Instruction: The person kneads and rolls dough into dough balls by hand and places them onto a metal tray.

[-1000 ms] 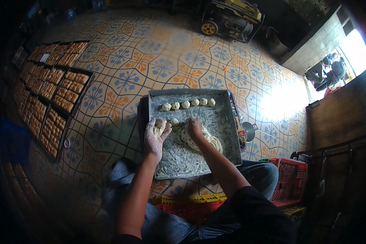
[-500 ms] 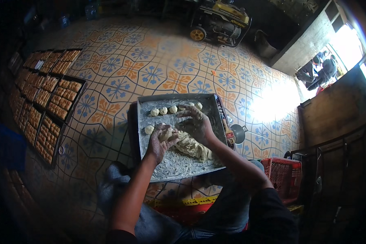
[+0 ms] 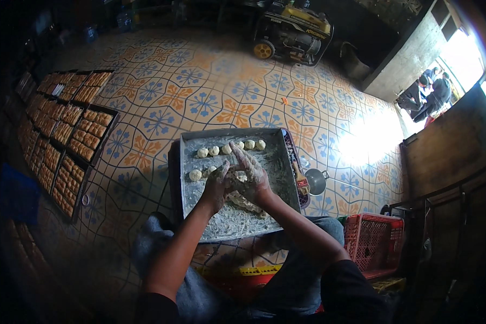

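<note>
A rectangular metal tray [image 3: 186,208], dusted with flour, sits in front of my knees. My left hand [image 3: 217,187] and my right hand [image 3: 249,175], both floury, meet above its middle. Between them shows a pale piece of dough [image 3: 242,177], partly hidden by the fingers. The right fingers extend long over it, while the left fingers curl close. Beneath the hands lies a larger soft dough mass [image 3: 245,203]. A row of several small dough balls [image 3: 214,150] lines the far side. Another dough ball [image 3: 195,175] rests left of my left hand, with one more beside its fingertips.
A brush [image 3: 301,181] and a round metal pan [image 3: 316,181] are right of the tray. Trays of baked buns [image 3: 83,137] cover the floor at left. A red crate [image 3: 373,240] stands at right, a generator [image 3: 294,33] at the back. People [image 3: 429,94] sit by the bright doorway.
My right hand has come down and left to meet my left hand, partly covering the dough mass. A second ball in the nearer row now shows beside the left fingertips.
</note>
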Action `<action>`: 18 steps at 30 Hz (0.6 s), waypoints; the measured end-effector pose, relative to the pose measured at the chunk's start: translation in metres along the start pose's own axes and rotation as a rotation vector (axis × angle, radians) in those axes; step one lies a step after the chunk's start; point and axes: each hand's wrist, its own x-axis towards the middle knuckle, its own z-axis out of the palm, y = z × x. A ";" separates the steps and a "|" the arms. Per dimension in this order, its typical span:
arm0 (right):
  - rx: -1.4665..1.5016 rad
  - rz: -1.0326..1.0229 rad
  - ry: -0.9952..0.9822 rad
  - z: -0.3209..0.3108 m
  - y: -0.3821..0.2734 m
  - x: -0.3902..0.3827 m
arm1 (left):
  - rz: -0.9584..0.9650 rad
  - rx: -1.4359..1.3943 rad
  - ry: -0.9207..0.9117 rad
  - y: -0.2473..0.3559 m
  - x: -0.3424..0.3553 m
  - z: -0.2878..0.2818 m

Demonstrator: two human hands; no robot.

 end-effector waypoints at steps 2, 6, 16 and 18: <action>-0.077 -0.078 0.029 -0.005 -0.005 0.008 | 0.052 0.072 0.037 0.003 0.003 0.001; -0.318 -0.145 -0.009 -0.018 -0.019 0.016 | 0.186 0.266 -0.115 -0.004 0.019 -0.012; -0.421 -0.276 -0.092 -0.047 -0.015 0.018 | 0.304 0.496 -0.248 0.002 0.011 0.004; -0.394 -0.277 -0.112 -0.050 -0.005 0.019 | 0.229 0.427 -0.210 0.004 0.013 0.006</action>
